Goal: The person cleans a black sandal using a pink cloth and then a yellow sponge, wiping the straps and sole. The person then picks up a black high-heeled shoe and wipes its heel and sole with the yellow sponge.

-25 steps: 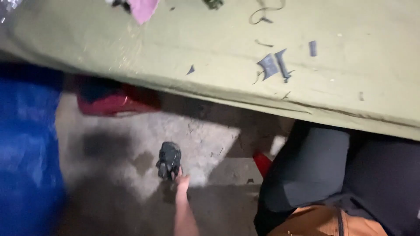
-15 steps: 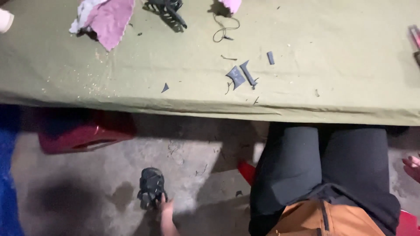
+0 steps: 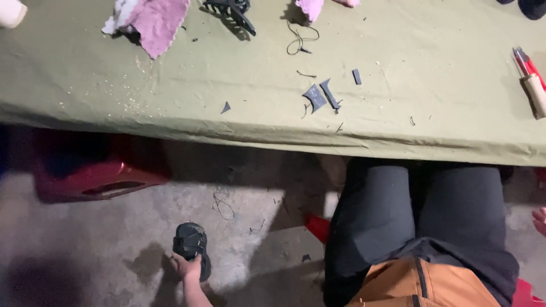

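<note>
One hand, the left hand (image 3: 185, 265), now grips the black sandal (image 3: 191, 247) low on the concrete floor (image 3: 85, 239), nearer the table (image 3: 398, 113) edge than before; right hand (image 3: 540, 220) barely shows, grip unclear.

A pink cloth (image 3: 156, 20) and small dark scraps (image 3: 321, 96) lay on the green surface (image 3: 170, 85). A red stool (image 3: 96, 179) stood underneath.

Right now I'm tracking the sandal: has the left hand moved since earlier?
Yes. The left hand shifted left toward the dark floor stain, from the sandal's right side to its near end.
</note>
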